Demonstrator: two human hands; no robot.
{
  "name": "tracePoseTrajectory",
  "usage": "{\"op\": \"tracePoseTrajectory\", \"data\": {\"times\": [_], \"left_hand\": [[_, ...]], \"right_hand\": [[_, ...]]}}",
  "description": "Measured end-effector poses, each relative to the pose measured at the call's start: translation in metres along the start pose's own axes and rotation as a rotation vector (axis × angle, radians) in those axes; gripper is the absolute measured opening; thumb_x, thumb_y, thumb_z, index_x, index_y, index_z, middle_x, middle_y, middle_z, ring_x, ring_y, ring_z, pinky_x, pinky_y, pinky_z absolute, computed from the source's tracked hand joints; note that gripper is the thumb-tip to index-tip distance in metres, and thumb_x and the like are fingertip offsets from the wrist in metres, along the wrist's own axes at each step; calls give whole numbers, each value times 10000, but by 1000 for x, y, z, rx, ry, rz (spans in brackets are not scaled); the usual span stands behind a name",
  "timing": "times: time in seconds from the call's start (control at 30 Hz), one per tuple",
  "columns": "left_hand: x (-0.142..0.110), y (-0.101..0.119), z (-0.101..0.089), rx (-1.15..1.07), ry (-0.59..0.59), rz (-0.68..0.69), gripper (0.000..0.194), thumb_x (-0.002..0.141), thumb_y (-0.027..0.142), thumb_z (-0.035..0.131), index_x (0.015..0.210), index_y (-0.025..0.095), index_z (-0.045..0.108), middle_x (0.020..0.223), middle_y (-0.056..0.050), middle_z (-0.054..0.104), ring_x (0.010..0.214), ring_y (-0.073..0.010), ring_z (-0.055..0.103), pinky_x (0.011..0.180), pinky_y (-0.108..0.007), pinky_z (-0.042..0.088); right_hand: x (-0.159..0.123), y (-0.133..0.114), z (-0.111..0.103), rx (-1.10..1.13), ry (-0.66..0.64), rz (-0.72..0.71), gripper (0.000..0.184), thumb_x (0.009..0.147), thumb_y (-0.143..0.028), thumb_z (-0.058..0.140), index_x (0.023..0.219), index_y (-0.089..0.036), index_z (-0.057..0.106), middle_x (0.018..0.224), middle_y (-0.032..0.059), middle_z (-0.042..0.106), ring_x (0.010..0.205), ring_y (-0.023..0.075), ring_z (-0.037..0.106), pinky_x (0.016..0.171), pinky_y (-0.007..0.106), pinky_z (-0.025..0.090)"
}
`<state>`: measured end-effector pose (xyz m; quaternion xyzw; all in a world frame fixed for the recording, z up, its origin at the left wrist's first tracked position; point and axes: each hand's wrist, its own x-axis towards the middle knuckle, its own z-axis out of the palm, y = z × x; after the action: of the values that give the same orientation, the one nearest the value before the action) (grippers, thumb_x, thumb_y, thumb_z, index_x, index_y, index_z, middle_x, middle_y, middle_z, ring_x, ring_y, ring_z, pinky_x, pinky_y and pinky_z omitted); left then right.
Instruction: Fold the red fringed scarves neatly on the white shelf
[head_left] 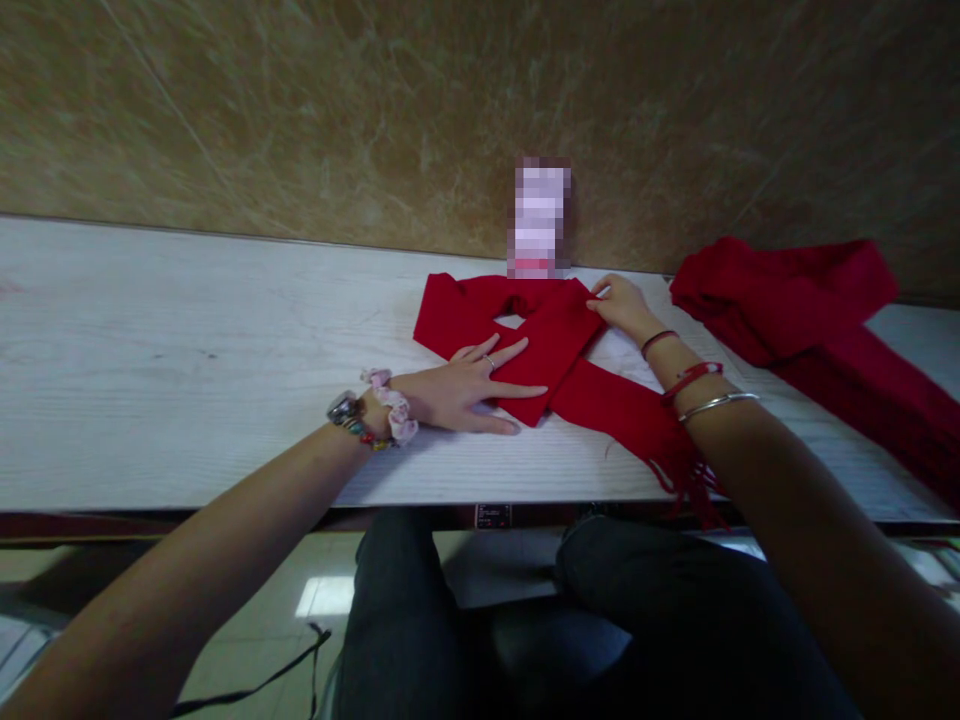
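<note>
A red scarf (551,335) lies folded on the white table, its two parts crossing over each other around a small gap. One fringed end trails toward the front right, partly behind my right forearm. My left hand (480,388) rests flat on the crossed part with fingers spread, pressing the cloth. At the upper right edge of the fold, my right hand (621,303) pinches the scarf between thumb and fingers.
A second red scarf (787,300) lies bunched on the right side of the white table (187,360). Against the brown marbled wall (337,120) stands a blurred-out phone-shaped thing (538,215). My legs are below the table's front edge.
</note>
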<state>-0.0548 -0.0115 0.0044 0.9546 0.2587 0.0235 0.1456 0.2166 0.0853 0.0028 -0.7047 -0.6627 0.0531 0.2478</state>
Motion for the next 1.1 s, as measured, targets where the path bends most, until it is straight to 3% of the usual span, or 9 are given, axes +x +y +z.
{"op": "tracePoseTrajectory", "data": {"times": [0.13,0.23,0.3,0.43,0.6,0.7,0.87,0.97,1.1], "left_hand": [[3,-2,-1,-80,148,-22,488,854,464,442,1320,336,371,1486,-27,94,1335,-312,133,1043,-500,209],[7,-6,0,-129,385,-118,467,919,372,321,1364,232,304,1430,-79,269,1297,-208,272,1050,-379,259],[9,-9,1,-123,430,-146,483,910,351,351,1362,187,306,1346,-98,407,1217,-187,395,1014,-347,315],[10,-12,1,-79,357,-101,434,859,363,465,1261,201,464,1205,-71,555,1087,-189,512,939,-343,379],[11,-11,1,-103,430,-126,270,854,320,476,1037,201,636,997,-41,651,940,-169,573,854,-314,415],[14,-11,2,-82,460,-182,251,856,284,467,975,177,660,894,-49,656,859,-168,580,797,-299,425],[14,-10,3,-44,427,-179,221,826,283,518,976,184,646,846,-40,617,815,-165,560,750,-285,419],[13,-10,2,-63,401,-168,232,807,314,559,989,193,636,841,-31,608,818,-160,553,759,-281,412],[11,-9,0,-111,384,-179,276,775,352,605,1002,198,629,894,-26,628,846,-162,555,776,-279,405]], "right_hand": [[-16,-19,-4,-86,97,-461,259,748,-120,468,966,-127,609,1029,147,594,998,266,523,857,426,410],[-33,-34,-3,-21,-108,-822,267,819,-205,435,1017,-161,609,1056,106,606,1021,233,520,900,412,395],[-43,-37,2,5,-230,-925,306,855,-242,402,1080,-160,592,1098,97,604,1043,214,519,917,400,391],[-47,-34,13,-8,-247,-878,358,886,-271,361,1172,-163,550,1172,100,582,1097,207,501,942,413,374],[-48,-36,6,-89,-222,-825,356,878,-226,369,1156,-124,567,1192,123,571,1137,217,476,966,404,361],[-59,-43,-2,-64,-214,-849,375,882,-258,384,1200,-127,533,1262,128,515,1191,213,426,991,399,335],[-69,-52,1,-76,-328,-918,397,908,-307,332,1270,-202,456,1335,86,454,1242,217,361,987,452,300],[-54,-55,6,-167,-349,-900,401,916,-351,299,1256,-215,461,1291,87,498,1190,248,407,954,497,271],[-27,-57,6,-360,-320,-947,431,903,-415,300,1043,-138,599,1057,131,618,994,264,519,879,463,276]]}}
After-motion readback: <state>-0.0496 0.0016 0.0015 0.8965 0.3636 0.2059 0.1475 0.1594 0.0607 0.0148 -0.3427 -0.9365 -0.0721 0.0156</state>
